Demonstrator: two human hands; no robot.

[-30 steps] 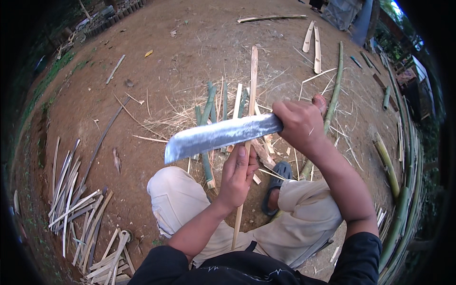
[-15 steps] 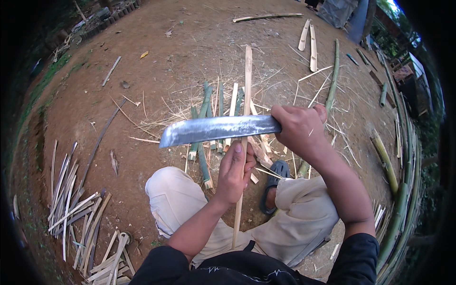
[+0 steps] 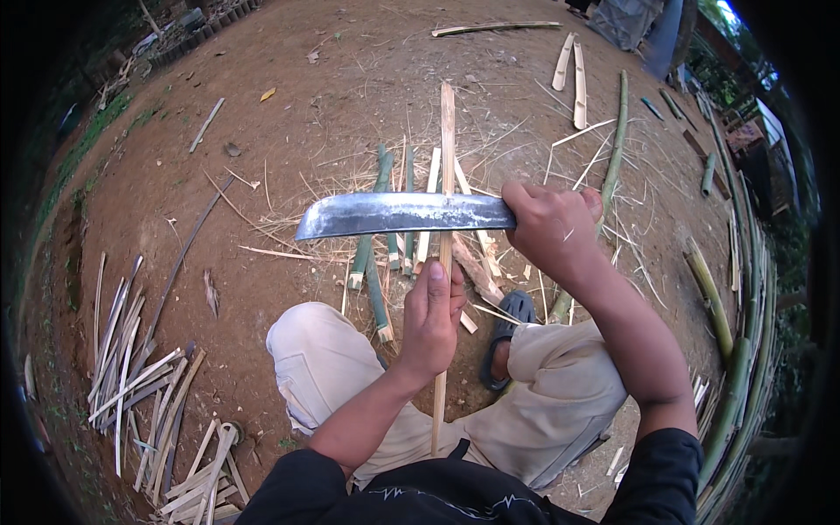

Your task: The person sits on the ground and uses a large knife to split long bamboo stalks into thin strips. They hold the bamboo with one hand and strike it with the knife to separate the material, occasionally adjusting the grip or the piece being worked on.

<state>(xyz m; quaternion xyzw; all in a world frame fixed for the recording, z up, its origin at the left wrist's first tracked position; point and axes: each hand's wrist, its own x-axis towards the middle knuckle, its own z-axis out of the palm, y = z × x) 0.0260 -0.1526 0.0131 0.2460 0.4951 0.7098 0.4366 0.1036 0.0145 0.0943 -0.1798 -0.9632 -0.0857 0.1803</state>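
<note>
A long pale bamboo strip (image 3: 448, 131) runs upright from my lap away from me. My left hand (image 3: 430, 311) is closed around it, thumb lying along its face, just below the blade. My right hand (image 3: 557, 226) grips a machete (image 3: 394, 213) by its handle, which is hidden inside the fist. The broad grey blade points left and lies crosswise over the strip, above my left hand. Whether its edge bites into the wood cannot be made out. Beyond the blade, several green bamboo pieces (image 3: 376, 302) and split pale pieces lie on the ground among thin shavings.
Piles of cut strips (image 3: 114, 367) lie at the left and lower left. A long green pole (image 3: 615, 140) stretches away at right, and thick bamboo poles (image 3: 735, 394) line the right edge. Two split halves (image 3: 579, 87) lie far right. A sandalled foot (image 3: 507, 341) rests near my right knee.
The machete and my right hand have moved slightly away from me along the strip. The strip's far end has tilted a little to the left.
</note>
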